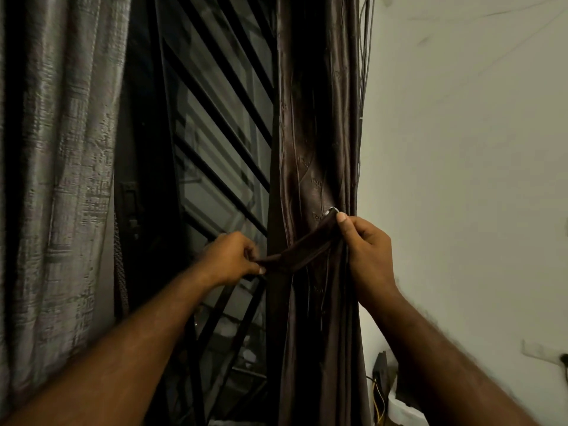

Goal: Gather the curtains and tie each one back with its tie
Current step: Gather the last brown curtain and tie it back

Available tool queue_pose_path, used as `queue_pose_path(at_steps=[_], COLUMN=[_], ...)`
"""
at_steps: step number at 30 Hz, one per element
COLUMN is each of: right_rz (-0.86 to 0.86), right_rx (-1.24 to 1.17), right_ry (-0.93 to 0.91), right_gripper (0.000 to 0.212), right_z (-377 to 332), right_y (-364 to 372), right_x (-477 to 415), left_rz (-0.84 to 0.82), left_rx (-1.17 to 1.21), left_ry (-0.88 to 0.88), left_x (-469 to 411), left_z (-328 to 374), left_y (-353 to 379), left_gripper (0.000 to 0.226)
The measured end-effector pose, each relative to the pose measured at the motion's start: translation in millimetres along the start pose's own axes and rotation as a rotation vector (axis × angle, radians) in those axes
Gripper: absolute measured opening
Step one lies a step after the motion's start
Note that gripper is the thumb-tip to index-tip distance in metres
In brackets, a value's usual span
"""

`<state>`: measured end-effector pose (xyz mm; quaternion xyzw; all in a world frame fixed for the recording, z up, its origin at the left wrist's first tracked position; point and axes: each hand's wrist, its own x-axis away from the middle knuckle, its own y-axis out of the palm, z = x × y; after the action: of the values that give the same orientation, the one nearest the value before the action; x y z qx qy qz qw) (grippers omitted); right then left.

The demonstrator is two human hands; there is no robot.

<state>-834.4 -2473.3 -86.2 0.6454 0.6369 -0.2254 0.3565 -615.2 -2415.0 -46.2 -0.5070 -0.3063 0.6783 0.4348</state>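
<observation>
I was tying the brown curtain (310, 133): my left hand (233, 256) and right hand (365, 241) each pinched its tie (299, 252) across it; fastening came next.

The scene is dimly lit. The wall (461, 149) is rendered brightest, while the window (215, 133) is left dark. A soft sheen is caught on the brown curtain (310, 149). Straight lines are bent near the edges, and the lower right corner is blurred.
</observation>
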Motion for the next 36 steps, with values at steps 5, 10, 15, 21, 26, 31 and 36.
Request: queue_pose_path(at_steps=[5, 10, 15, 21, 26, 31, 36], right_rz=[0.017, -0.004, -0.021, -0.048, 0.016, 0.034, 0.094], right_rx=[-0.019, -0.082, -0.177, -0.419, -0.660, -0.514, -0.064], right_ry=[0.037, 0.064, 0.121, 0.257, 0.427, 0.348, 0.172], right_gripper=[0.029, 0.030, 0.032, 0.034, 0.039, 0.033, 0.029], right_z=[-4, -11, -18, -30, -41, -40, -38], right_y=[0, 1, 1, 11, 24, 18, 21], right_x=[4, 10, 15, 25, 29, 31, 30], left_rz=[0.479, 0.484, 0.151, -0.217, -0.484, -0.556, -0.549], left_rx=[-0.250, 0.118, 1.331, 1.537, 1.688, 1.720, 1.721], left_ry=[0.043, -0.071, -0.362, -0.235, -0.129, -0.189, -0.174], left_x=[4, -17, -33, -34, -32, -33, -37], left_z=[3, 10, 37, 72, 91, 96, 92], left_y=[15, 31, 34, 45, 55, 64, 62], left_gripper=[0.013, 0.032, 0.032, 0.029, 0.033, 0.044, 0.049])
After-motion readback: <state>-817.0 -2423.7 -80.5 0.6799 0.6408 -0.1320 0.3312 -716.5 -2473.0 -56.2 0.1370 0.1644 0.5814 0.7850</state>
